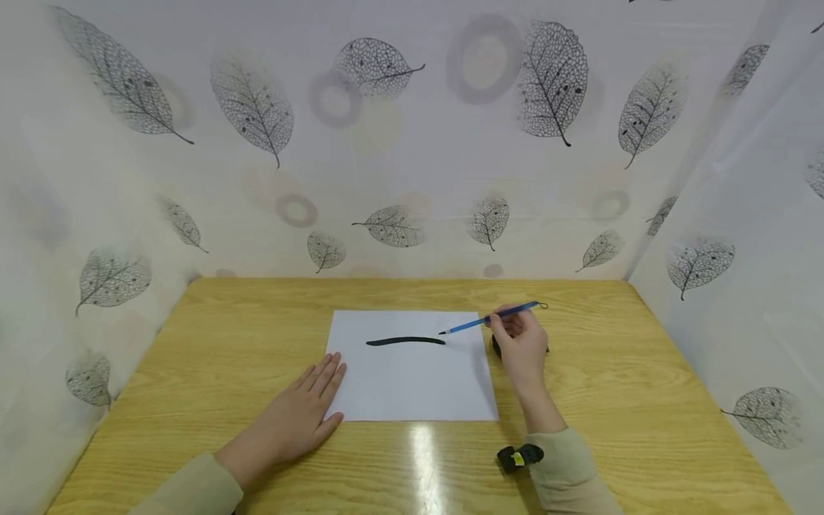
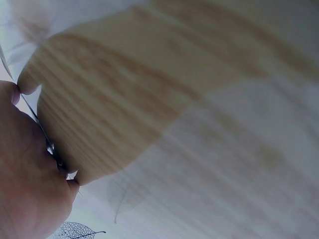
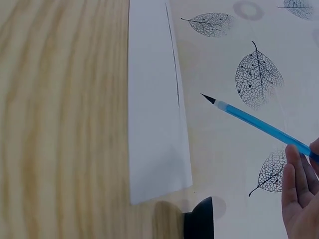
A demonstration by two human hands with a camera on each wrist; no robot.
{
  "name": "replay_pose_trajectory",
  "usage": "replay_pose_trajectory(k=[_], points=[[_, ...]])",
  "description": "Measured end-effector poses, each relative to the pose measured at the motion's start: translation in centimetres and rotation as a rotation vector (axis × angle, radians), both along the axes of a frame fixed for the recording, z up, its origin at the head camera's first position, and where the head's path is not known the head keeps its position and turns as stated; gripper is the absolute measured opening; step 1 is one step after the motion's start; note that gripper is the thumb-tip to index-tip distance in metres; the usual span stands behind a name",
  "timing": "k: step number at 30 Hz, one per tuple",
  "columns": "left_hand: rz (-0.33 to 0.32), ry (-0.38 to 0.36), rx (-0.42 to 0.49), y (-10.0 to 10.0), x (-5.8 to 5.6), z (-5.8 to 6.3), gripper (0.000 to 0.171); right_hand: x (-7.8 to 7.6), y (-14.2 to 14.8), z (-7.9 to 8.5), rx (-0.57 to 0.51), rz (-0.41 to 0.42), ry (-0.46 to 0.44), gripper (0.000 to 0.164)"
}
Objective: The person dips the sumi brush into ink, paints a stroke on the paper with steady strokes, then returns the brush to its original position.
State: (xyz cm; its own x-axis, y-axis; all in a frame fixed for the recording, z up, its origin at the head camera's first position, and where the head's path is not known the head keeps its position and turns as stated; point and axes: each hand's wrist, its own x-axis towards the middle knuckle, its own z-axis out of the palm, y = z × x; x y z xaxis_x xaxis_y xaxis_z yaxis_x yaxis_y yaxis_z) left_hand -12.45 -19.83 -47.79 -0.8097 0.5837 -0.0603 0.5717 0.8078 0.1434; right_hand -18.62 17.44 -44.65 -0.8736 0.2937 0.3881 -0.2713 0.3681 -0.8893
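A white sheet of paper (image 1: 412, 386) lies on the table with one long black brush stroke (image 1: 405, 340) across its upper half. My left hand (image 1: 296, 415) rests flat with straight fingers on the sheet's left edge. In my right hand (image 1: 523, 347) I pinch a blue writing brush (image 1: 466, 325) between thumb and fingers. Its dark tip points left, just above the stroke's right end, and in the right wrist view the brush (image 3: 254, 122) is raised off the paper. Partly hidden behind the right hand sits a small black object (image 3: 199, 219), right of the sheet.
The wooden table (image 1: 244, 322) reaches to a leaf-patterned curtain (image 1: 425, 157) at the back and both sides. A black strap device (image 1: 518, 458) is on the right wrist. Light reflects off the table in front of the sheet.
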Motion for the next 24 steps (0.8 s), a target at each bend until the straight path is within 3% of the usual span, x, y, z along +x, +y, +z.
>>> replay_pose_trajectory(k=[13,24], points=[[-0.007,0.008,-0.014,0.0,0.1,0.0,0.074,0.2,0.5,1.0,-0.028,0.024,0.059,0.007],[-0.015,0.033,-0.004,-0.1,0.1,-0.1,0.073,0.4,1.7,0.8,0.001,-0.019,0.154,0.007]])
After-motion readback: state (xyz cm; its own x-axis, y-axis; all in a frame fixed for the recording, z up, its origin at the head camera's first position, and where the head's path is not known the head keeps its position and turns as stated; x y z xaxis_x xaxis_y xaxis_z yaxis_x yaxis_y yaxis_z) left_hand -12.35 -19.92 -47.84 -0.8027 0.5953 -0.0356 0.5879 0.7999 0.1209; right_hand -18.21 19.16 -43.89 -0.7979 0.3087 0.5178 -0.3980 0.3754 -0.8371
